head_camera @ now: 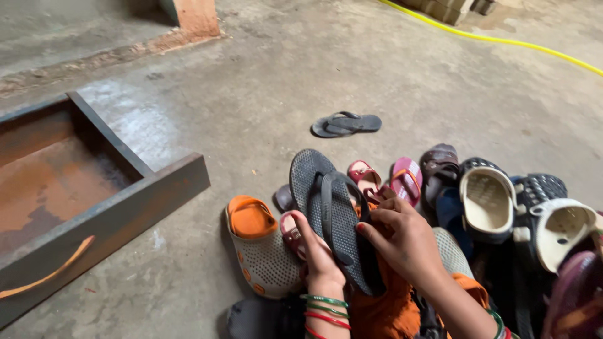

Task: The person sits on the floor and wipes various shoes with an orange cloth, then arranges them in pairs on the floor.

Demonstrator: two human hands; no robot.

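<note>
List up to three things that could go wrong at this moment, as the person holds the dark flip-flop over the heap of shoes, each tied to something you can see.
1. The dark flip-flop is pinched only at its edges by the left hand and right hand; it might slip into the heap.
2. Its likely mate, the lone flip-flop, lies apart on the floor and could be overlooked.
3. The yellow hose crossing the floor might trip someone.

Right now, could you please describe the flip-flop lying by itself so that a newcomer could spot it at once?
Start at the heap of shoes on the concrete floor, in front of the two hands. Look past the heap toward the yellow hose: the lone dark grey flip-flop lies flat there, strap up. Unlike the others, it touches no other shoe.
</note>
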